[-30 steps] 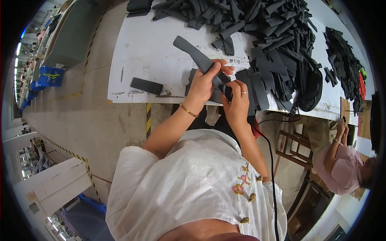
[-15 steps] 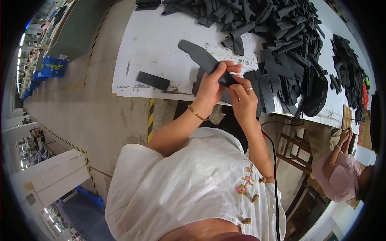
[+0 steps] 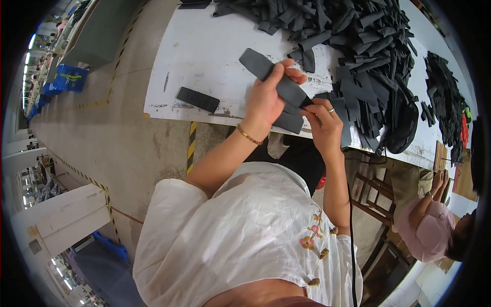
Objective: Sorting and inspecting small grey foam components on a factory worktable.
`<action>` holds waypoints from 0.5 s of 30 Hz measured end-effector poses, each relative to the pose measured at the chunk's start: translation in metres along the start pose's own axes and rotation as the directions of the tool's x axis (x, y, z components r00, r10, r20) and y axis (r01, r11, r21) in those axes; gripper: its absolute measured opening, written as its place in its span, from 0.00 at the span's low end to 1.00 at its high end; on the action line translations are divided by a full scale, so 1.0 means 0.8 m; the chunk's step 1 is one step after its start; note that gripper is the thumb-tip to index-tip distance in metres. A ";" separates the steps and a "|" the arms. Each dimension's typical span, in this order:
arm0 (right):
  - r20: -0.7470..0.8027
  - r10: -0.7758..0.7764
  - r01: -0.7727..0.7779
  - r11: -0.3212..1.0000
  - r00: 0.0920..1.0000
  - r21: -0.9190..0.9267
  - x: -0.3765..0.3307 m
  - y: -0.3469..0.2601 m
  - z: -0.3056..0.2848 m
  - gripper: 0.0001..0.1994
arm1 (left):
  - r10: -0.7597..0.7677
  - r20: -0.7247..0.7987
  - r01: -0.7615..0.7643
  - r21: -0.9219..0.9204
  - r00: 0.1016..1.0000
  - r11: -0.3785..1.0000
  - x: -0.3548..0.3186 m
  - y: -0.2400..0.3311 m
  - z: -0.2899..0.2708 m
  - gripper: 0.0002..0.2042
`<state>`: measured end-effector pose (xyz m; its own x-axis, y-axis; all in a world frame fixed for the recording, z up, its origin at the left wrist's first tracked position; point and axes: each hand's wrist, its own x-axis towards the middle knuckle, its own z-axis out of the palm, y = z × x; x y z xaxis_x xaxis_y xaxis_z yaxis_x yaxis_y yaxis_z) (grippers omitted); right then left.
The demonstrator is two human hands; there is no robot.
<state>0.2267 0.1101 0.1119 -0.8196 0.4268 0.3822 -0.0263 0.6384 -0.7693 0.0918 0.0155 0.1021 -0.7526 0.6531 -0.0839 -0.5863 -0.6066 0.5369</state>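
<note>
Hands up at the table edge, head view. The left hand (image 3: 267,100) wraps its fingers over the middle of a long dark foam strip (image 3: 271,77), thumb underneath, so the far end juts out free over the white table (image 3: 204,46), likely to keep the length steady. The right hand (image 3: 325,125) pinches the strip's near end between thumb and fingertips, a ring on one finger, and a second dark piece (image 3: 289,122) sits just below, between both hands, seemingly pressed against the first. Whether the right hand grips both pieces, I cannot tell. So the strip is off the table, held over its near edge, close to the person's chest.

Around them: a big heap of black foam offcuts (image 3: 353,46) crowds the table's right side, touching the right hand's knuckles — little bare room there. A lone flat black rectangle (image 3: 198,99) lies well apart to the left. A black cable (image 3: 352,225) drops past the right forearm. Another person in pink (image 3: 427,230) sits lower right, near a wooden chair (image 3: 376,199).
</note>
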 end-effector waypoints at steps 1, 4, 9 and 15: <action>-0.016 -0.015 0.016 1.000 1.000 0.023 0.004 -0.001 0.001 0.06 | 0.007 0.001 -0.007 0.001 1.000 1.000 -0.003 -0.005 0.004 0.14; -0.027 -0.041 0.042 0.999 0.999 0.035 0.007 -0.001 0.008 0.07 | -0.072 -0.024 0.071 -0.019 0.997 0.997 -0.016 -0.013 0.011 0.15; -0.046 -0.110 0.112 0.993 0.993 0.038 0.009 0.004 0.014 0.06 | -0.073 -0.014 0.073 -0.023 0.997 0.997 -0.022 -0.024 0.007 0.15; -0.043 -0.119 0.119 0.993 0.992 0.011 0.007 0.008 0.012 0.06 | -0.081 -0.042 0.080 -0.044 0.996 0.996 -0.015 -0.016 0.004 0.14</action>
<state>0.2163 0.1101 0.1043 -0.7855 0.3748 0.4925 -0.1300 0.6780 -0.7234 0.1093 0.0166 0.0989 -0.7144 0.6805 -0.1629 -0.6571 -0.5723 0.4907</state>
